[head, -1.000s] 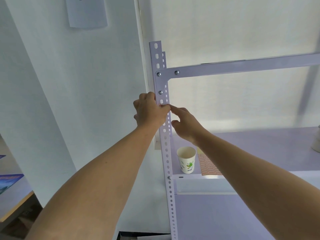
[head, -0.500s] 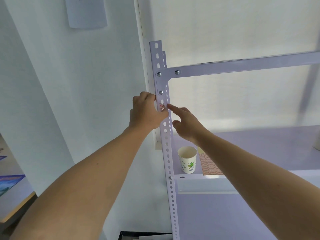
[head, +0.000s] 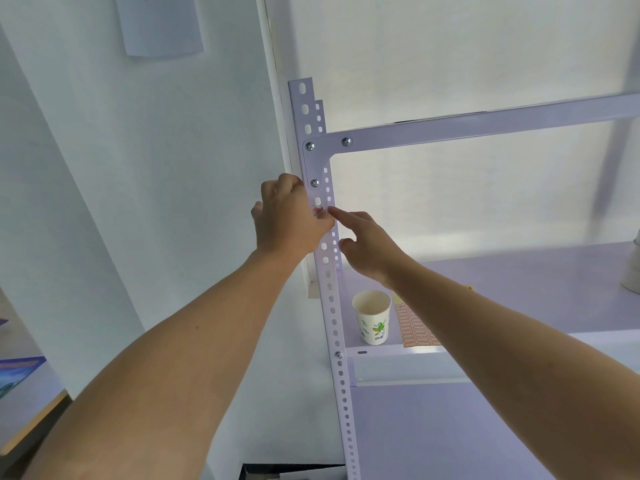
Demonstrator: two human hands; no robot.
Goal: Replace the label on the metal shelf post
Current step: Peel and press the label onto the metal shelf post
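Up front, perforated white metal shelf post [head: 332,306], smooth-painted, punched with oval holes. Curled round its left edge just below the bolted corner bracket [head: 313,157]: left hand [head: 289,220], closed on the post. Right hand [head: 369,249] beside it, index finger extended, other fingers loose, tip touching the small red-printed label [head: 318,211] on the post face, between both hands. Paper cup [head: 372,320] and label sheet [head: 415,329] at the shelf's front-left corner.
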